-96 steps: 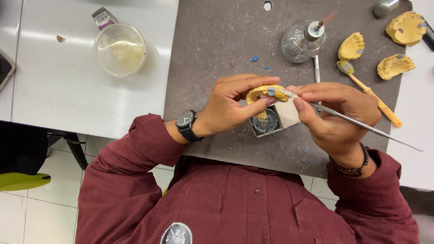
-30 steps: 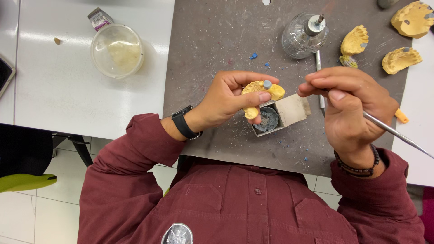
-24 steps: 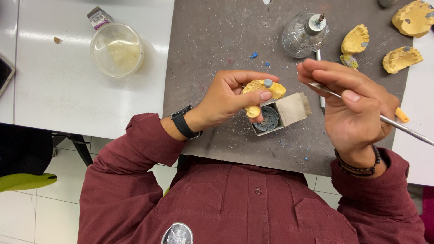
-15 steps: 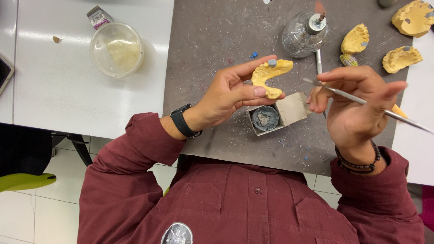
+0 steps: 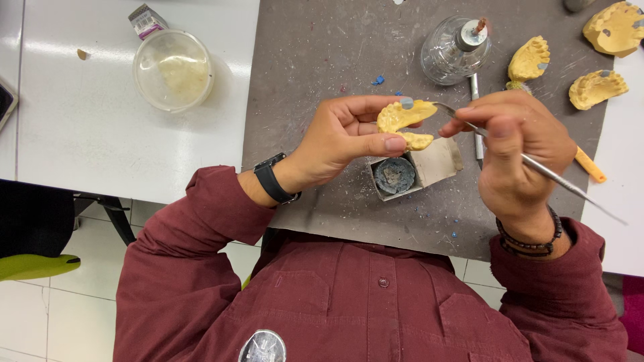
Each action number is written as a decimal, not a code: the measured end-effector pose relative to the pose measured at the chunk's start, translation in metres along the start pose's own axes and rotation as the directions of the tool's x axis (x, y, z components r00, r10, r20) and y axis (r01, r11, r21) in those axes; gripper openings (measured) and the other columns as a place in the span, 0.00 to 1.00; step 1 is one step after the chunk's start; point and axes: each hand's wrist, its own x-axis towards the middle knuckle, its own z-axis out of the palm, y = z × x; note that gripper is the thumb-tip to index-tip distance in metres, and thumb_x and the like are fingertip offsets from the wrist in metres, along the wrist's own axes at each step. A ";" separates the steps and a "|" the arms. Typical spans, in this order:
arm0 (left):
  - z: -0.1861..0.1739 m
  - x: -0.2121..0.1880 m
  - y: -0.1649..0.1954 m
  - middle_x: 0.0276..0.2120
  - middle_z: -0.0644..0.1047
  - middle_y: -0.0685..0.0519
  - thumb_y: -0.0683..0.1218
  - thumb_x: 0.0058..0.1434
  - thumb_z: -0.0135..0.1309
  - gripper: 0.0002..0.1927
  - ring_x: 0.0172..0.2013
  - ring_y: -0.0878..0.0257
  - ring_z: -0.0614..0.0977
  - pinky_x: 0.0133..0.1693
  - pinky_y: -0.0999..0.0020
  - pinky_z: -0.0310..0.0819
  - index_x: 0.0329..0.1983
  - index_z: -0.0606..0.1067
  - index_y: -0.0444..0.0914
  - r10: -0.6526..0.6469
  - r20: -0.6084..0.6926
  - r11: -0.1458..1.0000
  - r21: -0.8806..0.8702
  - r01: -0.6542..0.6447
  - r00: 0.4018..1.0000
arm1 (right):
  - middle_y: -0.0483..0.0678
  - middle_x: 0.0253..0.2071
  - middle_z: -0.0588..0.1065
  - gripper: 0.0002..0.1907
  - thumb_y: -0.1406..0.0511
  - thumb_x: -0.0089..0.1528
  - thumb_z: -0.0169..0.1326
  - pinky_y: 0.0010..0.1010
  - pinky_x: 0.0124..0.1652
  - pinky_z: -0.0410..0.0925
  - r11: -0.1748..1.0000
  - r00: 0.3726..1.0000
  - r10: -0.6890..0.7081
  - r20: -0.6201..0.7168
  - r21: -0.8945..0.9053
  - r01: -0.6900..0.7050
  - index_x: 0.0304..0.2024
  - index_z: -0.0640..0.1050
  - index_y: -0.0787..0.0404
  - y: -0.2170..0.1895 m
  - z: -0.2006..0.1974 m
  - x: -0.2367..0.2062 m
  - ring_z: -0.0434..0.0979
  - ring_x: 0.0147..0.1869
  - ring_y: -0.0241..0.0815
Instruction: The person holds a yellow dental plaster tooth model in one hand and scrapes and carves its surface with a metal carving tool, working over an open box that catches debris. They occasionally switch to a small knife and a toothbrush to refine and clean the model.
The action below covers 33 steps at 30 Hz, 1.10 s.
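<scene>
Four yellow dental casts (image 5: 404,119), one in left hand (image 5: 335,137)

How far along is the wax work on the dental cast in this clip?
Done: a blue-grey wax dab already sits on the yellow cast. In hand: the left hand holds the cast above the small wax tin; the right hand brings the metal instrument tip to it. Left: three other casts lie untouched on the mat.

A glass spirit lamp (image 5: 455,52) stands on the grey mat (image 5: 315,47), with three yellow dental casts (image 5: 530,60) to its right. A round plastic tub (image 5: 173,70) sits on the white table (image 5: 100,134).
</scene>
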 end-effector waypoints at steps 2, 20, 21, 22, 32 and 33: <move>-0.001 -0.003 -0.001 0.59 0.78 0.37 0.37 0.64 0.64 0.30 0.58 0.53 0.83 0.60 0.61 0.82 0.68 0.68 0.25 0.020 0.039 0.999 0.028 -0.021 0.999 | 0.55 0.45 0.76 0.09 0.68 0.72 0.56 0.28 0.43 0.77 0.996 1.000 -0.010 0.014 -0.086 0.011 0.45 0.76 0.71 -0.003 0.000 0.000 0.82 0.43 0.43; 0.001 -0.012 0.000 0.47 0.84 0.50 0.42 0.60 0.70 0.27 0.42 0.71 0.85 0.42 0.78 0.81 0.61 0.76 0.30 0.125 0.111 0.923 0.352 -0.157 0.986 | 0.58 0.40 0.79 0.09 0.80 0.63 0.64 0.29 0.46 0.80 0.979 0.995 -0.062 0.081 -0.187 0.076 0.38 0.76 0.71 -0.015 0.017 -0.003 0.85 0.52 0.52; 0.002 -0.012 0.001 0.47 0.84 0.50 0.42 0.60 0.69 0.27 0.42 0.71 0.84 0.42 0.78 0.81 0.61 0.76 0.30 0.125 0.111 0.928 0.337 -0.156 0.986 | 0.58 0.40 0.79 0.09 0.81 0.63 0.64 0.28 0.45 0.80 0.976 0.993 -0.074 0.087 -0.199 0.090 0.38 0.76 0.71 -0.015 0.018 -0.002 0.85 0.52 0.52; 0.002 -0.012 0.001 0.46 0.84 0.50 0.42 0.60 0.70 0.26 0.41 0.71 0.84 0.41 0.78 0.81 0.60 0.76 0.30 0.128 0.105 0.927 0.342 -0.157 0.986 | 0.59 0.40 0.79 0.09 0.81 0.63 0.64 0.28 0.45 0.79 0.972 0.992 -0.085 0.094 -0.211 0.103 0.38 0.76 0.71 -0.015 0.018 0.000 0.85 0.52 0.52; 0.001 -0.011 0.000 0.46 0.83 0.50 0.41 0.60 0.70 0.25 0.37 0.72 0.84 0.41 0.77 0.82 0.60 0.78 0.31 0.201 0.119 0.881 0.412 -0.232 0.972 | 0.59 0.39 0.79 0.09 0.81 0.60 0.63 0.32 0.46 0.79 0.960 0.990 -0.107 0.089 -0.250 0.126 0.35 0.75 0.72 -0.020 0.024 0.004 0.85 0.50 0.53; 0.001 -0.011 0.001 0.46 0.83 0.50 0.41 0.60 0.70 0.25 0.37 0.72 0.84 0.41 0.77 0.82 0.60 0.78 0.31 0.205 0.120 0.877 0.418 -0.237 0.971 | 0.59 0.39 0.79 0.09 0.81 0.60 0.63 0.32 0.46 0.78 0.958 0.990 -0.108 0.089 -0.256 0.128 0.35 0.75 0.71 -0.021 0.024 0.004 0.85 0.50 0.53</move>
